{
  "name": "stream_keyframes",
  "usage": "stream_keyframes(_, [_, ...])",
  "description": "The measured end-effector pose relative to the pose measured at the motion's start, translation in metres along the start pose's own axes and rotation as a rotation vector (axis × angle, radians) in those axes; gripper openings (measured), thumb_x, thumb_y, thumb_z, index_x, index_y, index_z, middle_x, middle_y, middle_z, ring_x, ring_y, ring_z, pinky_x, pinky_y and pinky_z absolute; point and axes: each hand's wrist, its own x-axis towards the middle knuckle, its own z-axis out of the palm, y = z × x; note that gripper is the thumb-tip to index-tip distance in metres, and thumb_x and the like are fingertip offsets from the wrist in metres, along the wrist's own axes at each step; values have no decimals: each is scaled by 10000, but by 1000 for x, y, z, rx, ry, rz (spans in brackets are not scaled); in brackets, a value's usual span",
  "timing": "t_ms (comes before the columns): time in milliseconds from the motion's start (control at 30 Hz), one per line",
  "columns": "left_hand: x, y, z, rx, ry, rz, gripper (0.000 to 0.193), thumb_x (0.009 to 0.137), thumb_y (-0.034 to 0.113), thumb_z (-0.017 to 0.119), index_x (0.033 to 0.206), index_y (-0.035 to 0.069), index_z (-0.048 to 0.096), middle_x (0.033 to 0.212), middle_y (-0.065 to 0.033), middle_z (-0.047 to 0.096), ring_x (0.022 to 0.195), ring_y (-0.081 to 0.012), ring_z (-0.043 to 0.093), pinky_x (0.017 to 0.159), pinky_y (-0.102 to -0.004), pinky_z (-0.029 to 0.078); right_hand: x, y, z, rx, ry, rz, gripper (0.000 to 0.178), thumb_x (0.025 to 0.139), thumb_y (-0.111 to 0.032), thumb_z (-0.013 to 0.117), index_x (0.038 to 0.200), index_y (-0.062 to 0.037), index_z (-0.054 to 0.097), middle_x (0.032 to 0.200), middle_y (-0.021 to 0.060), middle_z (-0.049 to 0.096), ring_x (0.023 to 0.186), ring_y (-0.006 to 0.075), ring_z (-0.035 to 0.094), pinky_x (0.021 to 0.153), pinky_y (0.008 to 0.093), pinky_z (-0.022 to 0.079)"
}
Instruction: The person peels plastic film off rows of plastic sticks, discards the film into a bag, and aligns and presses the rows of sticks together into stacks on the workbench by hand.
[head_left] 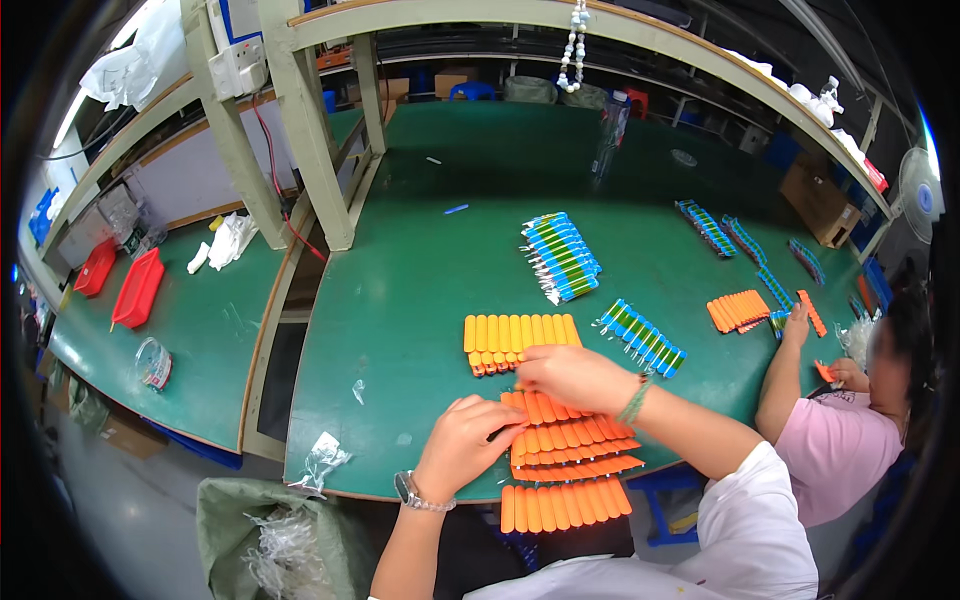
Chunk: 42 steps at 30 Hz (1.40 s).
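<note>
Left hand [465, 443] and right hand [562, 375] now curl fingers nearly closed at the orange strips [570, 437], grip impossible to tell, yellow strips [521, 331] at the right's eleven o'clock!

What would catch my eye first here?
Probably the bright orange slatted strips, in rows at the near edge of the green table, with the left hand and right hand at them. Beyond lie blue-and-green strips; at right is a co-worker in pink.
</note>
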Motion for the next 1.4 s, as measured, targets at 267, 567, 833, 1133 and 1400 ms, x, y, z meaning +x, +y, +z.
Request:
stream_keyframes(267, [-1, 3, 1, 103, -8, -33, 234, 889, 163, 686, 1113, 100, 709, 964, -16, 726, 990, -237, 612, 943, -372, 426, -85, 49, -33, 47, 22, 285, 112, 893, -127, 659, 913, -20, 635, 914, 144, 651, 921, 346, 643, 781, 440, 513])
stream_keyframes(567, [38, 9, 5, 456, -97, -29, 367, 889, 148, 666, 1237, 48, 603, 989, -106, 695, 977, -273, 622, 867, -392, 451, -101, 53, -2, 576, 238, 451, 267, 1009, -282, 591, 999, -15, 582, 980, 69, 605, 960, 204, 590, 849, 335, 476])
stream_keyframes(833, [102, 40, 32, 357, -526, 75, 692, 880, 96, 654, 1496, 91, 339, 911, -180, 682, 785, -384, 663, 674, -491, 511, -91, 57, 5, 740, 304, 244, 374, 883, -243, 775, 931, -76, 444, 878, 22, 545, 775, 108, 465, 670, 285, 414])
stream_keyframes(1133, [137, 24, 46, 119, -708, -143, 911, 874, 60, 638, 1591, 133, 81, 845, -239, 654, 789, -418, 651, 708, -486, 497, -80, 64, 21, 719, 489, 401, 331, 955, -238, 687, 895, -49, 422, 748, 36, 453, 689, 133, 427, 618, 331, 404])
stream_keyframes(1400, [144, 24, 63, 173, -706, -89, 941, 810, 140, 750, 1569, 125, 192, 910, -268, 672, 870, -423, 666, 743, -480, 514, -82, 64, 16, 782, 483, 392, 328, 940, -242, 705, 894, -59, 436, 785, 10, 444, 732, 108, 421, 640, 314, 402])
